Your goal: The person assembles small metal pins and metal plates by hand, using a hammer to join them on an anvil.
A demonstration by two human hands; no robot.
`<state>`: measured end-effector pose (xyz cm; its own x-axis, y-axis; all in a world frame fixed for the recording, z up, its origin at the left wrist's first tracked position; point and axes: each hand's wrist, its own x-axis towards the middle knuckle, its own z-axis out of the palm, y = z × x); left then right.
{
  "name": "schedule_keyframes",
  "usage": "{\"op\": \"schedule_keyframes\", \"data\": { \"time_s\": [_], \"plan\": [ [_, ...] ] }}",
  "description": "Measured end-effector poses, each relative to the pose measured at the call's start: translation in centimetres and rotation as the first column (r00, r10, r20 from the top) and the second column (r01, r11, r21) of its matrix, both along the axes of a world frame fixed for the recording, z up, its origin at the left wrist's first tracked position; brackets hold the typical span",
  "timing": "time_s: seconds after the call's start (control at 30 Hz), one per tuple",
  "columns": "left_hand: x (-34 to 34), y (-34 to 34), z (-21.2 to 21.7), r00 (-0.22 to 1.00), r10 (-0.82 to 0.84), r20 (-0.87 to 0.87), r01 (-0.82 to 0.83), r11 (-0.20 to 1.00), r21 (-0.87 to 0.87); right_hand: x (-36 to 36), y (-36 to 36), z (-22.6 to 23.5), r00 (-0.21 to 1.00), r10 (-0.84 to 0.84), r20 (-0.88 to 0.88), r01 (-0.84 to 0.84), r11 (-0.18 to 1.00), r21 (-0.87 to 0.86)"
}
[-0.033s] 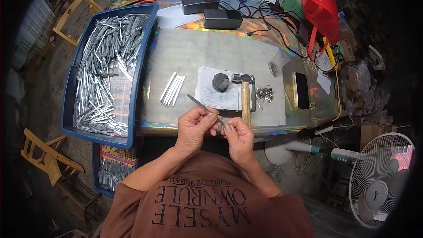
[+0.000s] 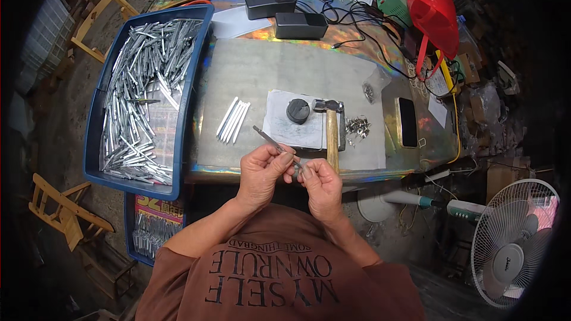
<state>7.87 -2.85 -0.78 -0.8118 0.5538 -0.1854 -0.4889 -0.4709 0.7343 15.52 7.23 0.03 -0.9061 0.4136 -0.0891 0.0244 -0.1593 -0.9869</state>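
My left hand (image 2: 262,172) pinches a thin grey metal strip (image 2: 269,137) that slants up and away over the table's front edge. My right hand (image 2: 322,184) is closed at the strip's near end, fingertips against those of the left; whatever small part sits between them is hidden. Just beyond the hands lie a wooden-handled hammer (image 2: 332,132), a round black block (image 2: 298,110) on a white sheet (image 2: 279,129), and a little heap of small metal pieces (image 2: 357,126). A few pale rods (image 2: 233,122) lie side by side to the left.
A blue tray (image 2: 188,113) filled with several metal strips stands at the left. A dark phone (image 2: 408,122), black boxes (image 2: 300,25), cables and a red bag (image 2: 433,6) crowd the table's right and far side. A fan (image 2: 511,241) and a wooden chair (image 2: 65,214) stand on the floor.
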Motion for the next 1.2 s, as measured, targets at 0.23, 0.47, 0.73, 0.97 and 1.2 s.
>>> {"op": "schedule_keyframes", "data": {
  "time_s": [0.23,0.47,0.73,0.97,1.2],
  "plan": [
    [-0.9,0.4,-0.2,0.989,0.004,-0.147,-0.011,0.999,-0.041,-0.7,-0.1,-0.1,0.999,-0.029,-0.023,0.029,1.0,-0.011],
    [-4.8,2.1,-0.5,0.937,0.125,-0.326,-0.18,0.974,-0.142,-0.4,0.5,0.8,0.998,0.05,-0.045,-0.051,0.999,-0.012],
    [-6.8,3.9,-1.2,0.853,0.103,-0.511,-0.239,0.948,-0.209,1.4,0.6,0.4,0.993,0.117,-0.008,-0.115,0.989,0.089],
    [-6.8,4.3,-1.1,0.872,0.094,-0.48,-0.247,0.932,-0.266,1.7,0.6,0.1,0.996,0.086,0.002,-0.086,0.99,0.11],
    [-6.9,4.4,-1.3,0.858,0.067,-0.51,-0.24,0.929,-0.281,2.1,0.7,-0.5,0.997,0.074,-0.002,-0.074,0.99,0.119]
  ]
}}
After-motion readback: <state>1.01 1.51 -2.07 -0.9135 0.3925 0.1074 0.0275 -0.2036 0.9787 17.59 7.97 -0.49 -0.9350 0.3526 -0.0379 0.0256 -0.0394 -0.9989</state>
